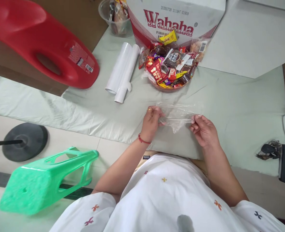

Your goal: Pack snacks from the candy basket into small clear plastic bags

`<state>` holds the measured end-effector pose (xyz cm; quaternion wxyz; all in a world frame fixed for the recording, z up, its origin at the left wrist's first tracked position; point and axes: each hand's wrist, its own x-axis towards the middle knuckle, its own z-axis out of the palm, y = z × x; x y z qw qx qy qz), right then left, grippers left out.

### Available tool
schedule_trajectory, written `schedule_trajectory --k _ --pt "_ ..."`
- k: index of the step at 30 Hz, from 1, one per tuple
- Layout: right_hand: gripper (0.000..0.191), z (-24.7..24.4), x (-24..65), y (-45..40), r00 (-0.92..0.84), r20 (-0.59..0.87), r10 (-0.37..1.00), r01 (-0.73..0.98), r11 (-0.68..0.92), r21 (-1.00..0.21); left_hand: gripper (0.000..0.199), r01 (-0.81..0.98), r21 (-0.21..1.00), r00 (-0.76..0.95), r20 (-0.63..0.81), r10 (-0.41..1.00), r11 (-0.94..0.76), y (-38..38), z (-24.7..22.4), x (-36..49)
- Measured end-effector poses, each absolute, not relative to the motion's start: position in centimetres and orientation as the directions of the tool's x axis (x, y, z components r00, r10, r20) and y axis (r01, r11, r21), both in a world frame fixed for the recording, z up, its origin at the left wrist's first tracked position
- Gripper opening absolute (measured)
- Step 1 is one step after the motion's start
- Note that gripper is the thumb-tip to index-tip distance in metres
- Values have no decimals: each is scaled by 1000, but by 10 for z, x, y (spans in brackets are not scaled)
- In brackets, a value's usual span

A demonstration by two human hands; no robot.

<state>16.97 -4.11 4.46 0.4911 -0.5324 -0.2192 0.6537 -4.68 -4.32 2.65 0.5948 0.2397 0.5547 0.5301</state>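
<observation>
A clear, crinkled plastic bag is stretched between my two hands just above the cloth-covered table. My left hand, with a red string bracelet at the wrist, grips the bag's left end between thumb and fingers. At the other end, my right hand pinches the film between thumb and forefinger, the other fingers curled. Beyond the bag stands a round bowl heaped with wrapped candies and snacks.
Two white rolls lie left of the bowl. Behind are a Wahaha carton and a plastic tub of snacks. A big red jug stands back left. A green stool is on the floor, keys at right.
</observation>
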Motion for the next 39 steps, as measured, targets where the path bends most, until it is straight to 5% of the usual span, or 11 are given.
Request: schedule_trajectory --k 4,10,15,22,29,34,39 --pt "28 45 162 -40 -34 -533 846 -647 -425 -634 46 -548 758 -146 -503 852 354 -52 36 -45" --pt "16 47 155 -39 -83 -535 841 -799 -377 -469 55 -509 743 -187 -588 787 434 -75 47 -48" --pt "16 50 149 -42 -102 -495 863 -774 -382 -505 60 -499 637 87 -637 765 588 -82 48 -28" --pt "27 45 150 -59 -70 -546 835 -574 -481 -663 55 -403 857 -266 -446 854 322 -55 23 -12" --pt "35 46 191 -58 -39 -530 847 -224 -524 -821 58 -43 920 -124 -391 912 389 -62 14 -40" --pt "37 52 203 -52 -23 -525 851 -141 -522 -841 61 -246 839 24 -496 868 486 -67 25 -45" --pt "55 50 178 -57 -120 -636 762 -358 -631 -688 60 -394 794 35 -490 871 462 -68 37 -35"
